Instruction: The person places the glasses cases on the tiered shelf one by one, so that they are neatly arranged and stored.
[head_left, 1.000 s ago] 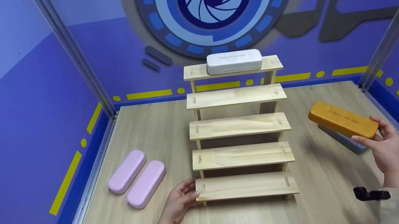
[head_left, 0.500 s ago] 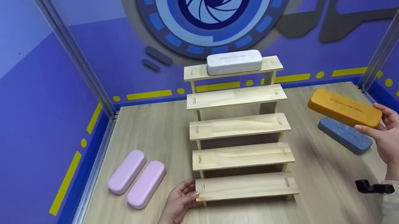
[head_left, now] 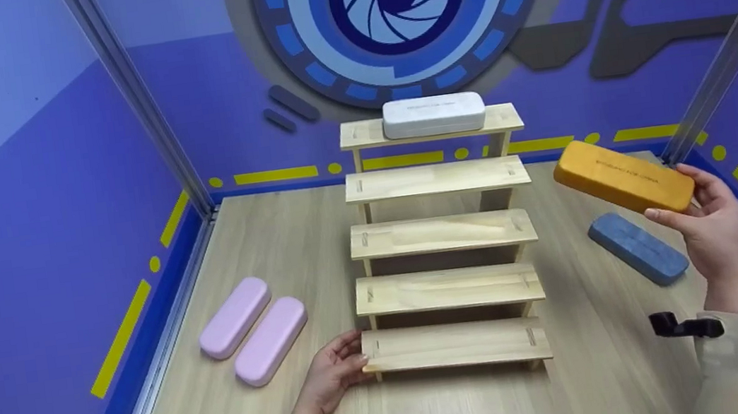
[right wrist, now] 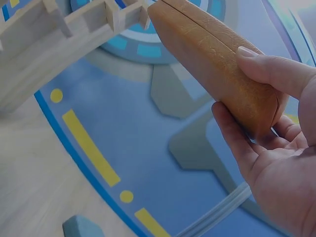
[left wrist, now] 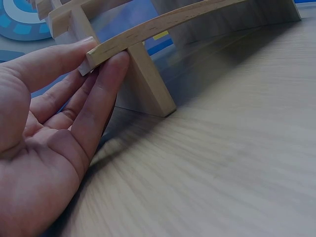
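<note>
An orange glasses case (head_left: 624,176) is held in the air by my right hand (head_left: 717,225), thumb and fingers gripping its near right end. In the right wrist view the orange case (right wrist: 217,59) tilts upward with its lid closed. My left hand (head_left: 332,376) pinches the left end of the lowest shelf of a wooden stepped rack (head_left: 459,346); the left wrist view shows the thumb on top and a finger beneath the board (left wrist: 143,29). A white glasses case (head_left: 434,115) lies on the rack's top shelf. Below the orange case, a blue case (head_left: 638,248) rests on the table.
Two pink glasses cases (head_left: 254,332) lie side by side on the table (head_left: 303,244) left of the rack. Purple-blue walls (head_left: 99,271) with metal corner posts (head_left: 137,98) enclose the back and sides.
My right hand has raised the orange case away from the table, first slightly right and then back left, uncovering the blue case beneath. The left hand has stayed at the rack.
</note>
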A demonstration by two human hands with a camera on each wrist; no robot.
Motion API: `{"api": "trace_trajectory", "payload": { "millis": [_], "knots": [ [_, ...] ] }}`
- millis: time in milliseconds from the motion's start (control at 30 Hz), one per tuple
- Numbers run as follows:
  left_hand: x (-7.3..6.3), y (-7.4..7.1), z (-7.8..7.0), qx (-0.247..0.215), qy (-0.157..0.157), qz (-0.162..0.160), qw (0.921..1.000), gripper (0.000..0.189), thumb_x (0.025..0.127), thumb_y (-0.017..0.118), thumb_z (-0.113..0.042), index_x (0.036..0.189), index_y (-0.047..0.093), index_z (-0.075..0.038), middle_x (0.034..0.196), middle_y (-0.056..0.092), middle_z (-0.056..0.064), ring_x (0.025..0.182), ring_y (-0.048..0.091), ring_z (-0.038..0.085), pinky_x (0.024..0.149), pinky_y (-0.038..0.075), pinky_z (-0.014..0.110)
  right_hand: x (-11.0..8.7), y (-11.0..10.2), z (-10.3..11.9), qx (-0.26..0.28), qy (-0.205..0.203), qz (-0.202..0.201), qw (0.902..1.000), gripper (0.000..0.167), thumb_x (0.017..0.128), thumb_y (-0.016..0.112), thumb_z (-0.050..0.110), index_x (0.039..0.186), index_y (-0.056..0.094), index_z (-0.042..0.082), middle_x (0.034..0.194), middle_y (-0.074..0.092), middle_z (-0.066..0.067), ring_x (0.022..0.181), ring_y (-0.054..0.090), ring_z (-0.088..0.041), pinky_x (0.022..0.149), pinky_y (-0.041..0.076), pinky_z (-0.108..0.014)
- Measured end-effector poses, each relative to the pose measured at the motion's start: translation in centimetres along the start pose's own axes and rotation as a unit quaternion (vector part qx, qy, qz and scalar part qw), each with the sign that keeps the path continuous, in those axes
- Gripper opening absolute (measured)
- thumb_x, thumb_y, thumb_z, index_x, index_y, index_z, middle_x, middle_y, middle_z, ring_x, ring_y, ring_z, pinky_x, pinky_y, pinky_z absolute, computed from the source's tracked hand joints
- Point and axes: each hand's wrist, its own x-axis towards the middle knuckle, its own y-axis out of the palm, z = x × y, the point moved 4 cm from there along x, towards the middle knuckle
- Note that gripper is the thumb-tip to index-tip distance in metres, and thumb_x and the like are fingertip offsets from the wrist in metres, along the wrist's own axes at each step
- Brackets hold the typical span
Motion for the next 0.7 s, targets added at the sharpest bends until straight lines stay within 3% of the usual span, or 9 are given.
{"api": "trace_trajectory", "payload": {
  "millis": [367, 700],
  "knots": [
    [0.0, 0.1, 0.0, 0.000, 0.000, -0.001, 1.0000, 0.071, 0.092, 0.065, 0.003, 0.152, 0.030, 0.014, 0.129, 0.061, 0.005, 0.104, 0.066, 0.015, 0.085, 0.063, 0.031, 1.4, 3.2, 0.3, -0.003, -0.003, 0.064, 0.9980, 0.069, 0.083, 0.066, -0.026, 0.141, 0.052, 0.007, 0.134, 0.055, -0.001, 0.113, 0.067, -0.009, 0.087, 0.060, -0.019],
    [0.0, -0.1, 0.0, 0.007, 0.002, -0.003, 1.0000, 0.066, 0.092, 0.065, 0.003, 0.150, 0.034, 0.013, 0.124, 0.064, 0.001, 0.103, 0.068, 0.015, 0.083, 0.063, 0.031, 3.1, 7.0, 0.0, -0.006, 0.001, 0.140, 0.9902, 0.068, 0.083, 0.064, -0.026, 0.142, 0.051, 0.007, 0.134, 0.057, -0.004, 0.113, 0.068, -0.011, 0.088, 0.061, -0.021]
  ]
}}
